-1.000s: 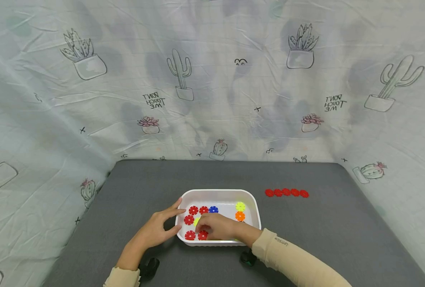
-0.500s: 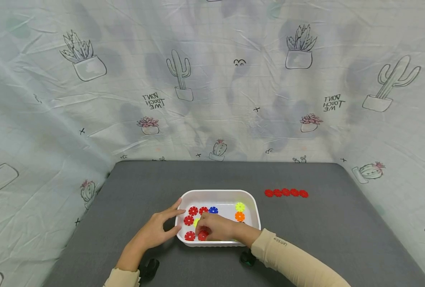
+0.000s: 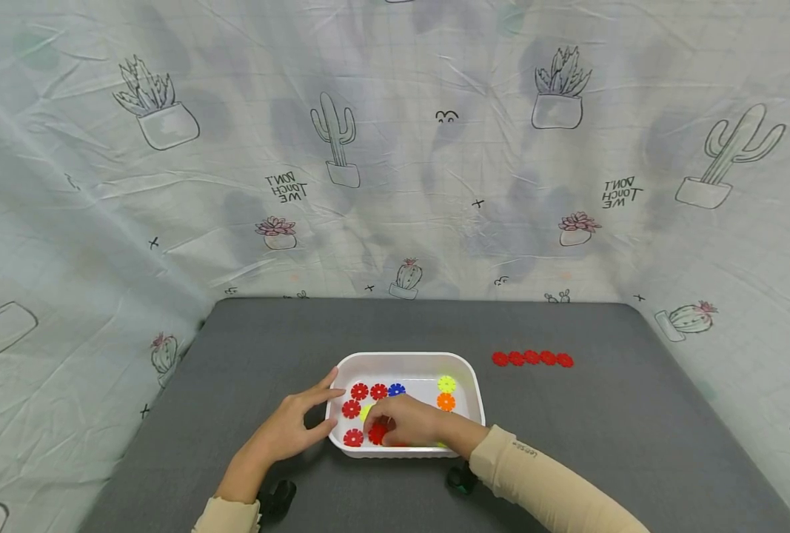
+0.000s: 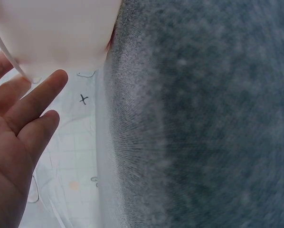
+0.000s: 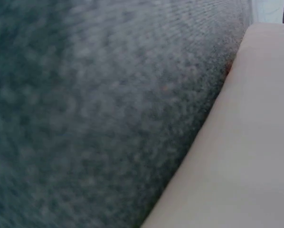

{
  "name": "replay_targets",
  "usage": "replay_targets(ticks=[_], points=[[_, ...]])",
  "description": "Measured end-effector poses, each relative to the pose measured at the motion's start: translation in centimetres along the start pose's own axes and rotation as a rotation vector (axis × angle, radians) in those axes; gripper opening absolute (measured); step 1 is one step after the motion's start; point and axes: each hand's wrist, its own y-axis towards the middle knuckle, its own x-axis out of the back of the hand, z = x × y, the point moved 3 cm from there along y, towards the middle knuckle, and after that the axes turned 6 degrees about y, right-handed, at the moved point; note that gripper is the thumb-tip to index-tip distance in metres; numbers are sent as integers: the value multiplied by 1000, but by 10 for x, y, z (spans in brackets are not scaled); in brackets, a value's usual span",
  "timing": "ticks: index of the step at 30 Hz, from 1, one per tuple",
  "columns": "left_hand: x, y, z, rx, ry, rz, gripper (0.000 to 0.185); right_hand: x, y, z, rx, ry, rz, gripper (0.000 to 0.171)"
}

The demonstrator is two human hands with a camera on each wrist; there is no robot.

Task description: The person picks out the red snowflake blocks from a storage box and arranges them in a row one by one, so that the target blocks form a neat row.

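A white tray sits on the grey mat and holds several flat gear-shaped discs. They are red, blue, yellow-green and orange. My right hand reaches into the tray's near left part, and its curled fingertips pinch a red disc. My left hand lies on the mat with straight fingers touching the tray's left wall. In the left wrist view the fingers lie flat against that wall. The right wrist view has only the mat and the tray's wall.
A row of several red discs lies on the mat to the right of the tray. A cactus-print cloth hangs behind and at both sides. Small black wrist cameras sit under both forearms.
The right fingertips have closed on the red disc and drawn it slightly up and right. The left hand and the tray have not moved.
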Motion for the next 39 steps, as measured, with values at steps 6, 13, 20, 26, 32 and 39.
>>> replay_targets(ticks=[6, 13, 20, 26, 32, 39], points=[[0, 0, 1, 5, -1, 8, 44, 5, -2, 0, -16, 46, -46, 27], [0, 1, 2, -21, 18, -1, 43, 15, -7, 4, 5, 136, -112, 26], [1, 2, 0, -10, 2, 0, 44, 33, -20, 9, 21, 239, -178, 29], [0, 2, 0, 12, -2, 11, 44, 48, -40, 4, -9, 351, -281, 28], [-1, 1, 2, 17, -6, 15, 45, 65, -69, 9, -26, 471, -392, 29], [-2, 1, 1, -6, -22, 13, 45, 74, -97, -15, 27, 581, -525, 31]])
